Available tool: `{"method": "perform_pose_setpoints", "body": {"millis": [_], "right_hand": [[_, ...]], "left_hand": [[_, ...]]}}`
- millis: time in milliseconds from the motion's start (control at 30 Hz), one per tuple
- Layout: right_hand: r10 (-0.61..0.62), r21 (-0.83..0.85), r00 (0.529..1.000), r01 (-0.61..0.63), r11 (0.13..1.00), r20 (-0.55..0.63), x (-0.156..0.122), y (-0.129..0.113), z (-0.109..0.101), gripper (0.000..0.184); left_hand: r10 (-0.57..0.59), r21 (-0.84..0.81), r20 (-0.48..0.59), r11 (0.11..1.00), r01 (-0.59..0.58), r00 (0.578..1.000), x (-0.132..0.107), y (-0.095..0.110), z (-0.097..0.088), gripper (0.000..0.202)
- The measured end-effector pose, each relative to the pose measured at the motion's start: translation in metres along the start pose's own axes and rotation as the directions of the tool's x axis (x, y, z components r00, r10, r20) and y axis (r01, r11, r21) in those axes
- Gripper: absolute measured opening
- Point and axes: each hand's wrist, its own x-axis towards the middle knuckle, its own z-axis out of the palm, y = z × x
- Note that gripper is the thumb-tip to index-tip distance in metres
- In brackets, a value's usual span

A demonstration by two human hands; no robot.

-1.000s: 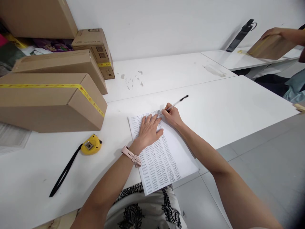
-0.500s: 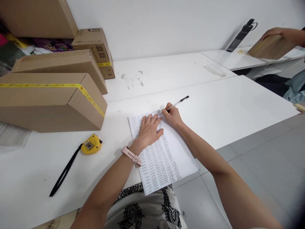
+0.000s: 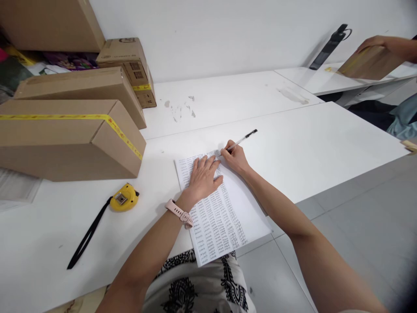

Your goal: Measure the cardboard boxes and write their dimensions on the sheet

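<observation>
A sheet of paper (image 3: pixel 216 232) covered in columns of small handwriting lies on the white table and hangs over its front edge. My left hand (image 3: pixel 204 177) rests flat on its upper part with the fingers spread. Closed around a pen (image 3: pixel 241 140) with a clear barrel and black end, my right hand (image 3: pixel 235 157) sits at the top right of the writing. The pen's tip is hidden by the fingers. To the left of the paper lies a yellow tape measure (image 3: pixel 124 198) with a black strap.
Cardboard boxes (image 3: pixel 71 148) stand along the left side, some with yellow tape. A dark bottle (image 3: pixel 329 47) is at the far right by the wall. Beside it, another person's hand (image 3: pixel 374 42) rests on a cardboard box (image 3: pixel 368 65). The table's front edge (image 3: pixel 352 176) borders a tiled floor.
The view has shifted very slightly. Both hands stay in place on the paper, and the pen is still held at nearly the same angle.
</observation>
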Motion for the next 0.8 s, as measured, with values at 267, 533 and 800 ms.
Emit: {"method": "perform_pose_setpoints", "body": {"millis": [267, 533, 800], "right_hand": [[-0.006, -0.025, 1.0, 0.006, 1.0, -0.009, 0.0005, -0.0006, -0.0008, 0.016], [0.001, 0.011, 1.0, -0.001, 1.0, -0.002, 0.0002, 0.0007, 0.0, 0.018], [-0.001, 0.002, 1.0, 0.001, 1.0, -0.025, 0.0004, 0.0021, -0.0003, 0.017]], "left_hand": [[-0.001, -0.006, 0.0, 1.0, 0.001, 1.0, -0.0002, -0.0011, 0.0001, 0.055], [-0.005, -0.008, 0.006, 1.0, 0.005, 1.0, -0.0004, -0.0005, -0.0005, 0.054], [-0.005, -0.012, 0.011, 1.0, 0.005, 1.0, -0.0006, -0.0008, -0.0006, 0.055]]}}
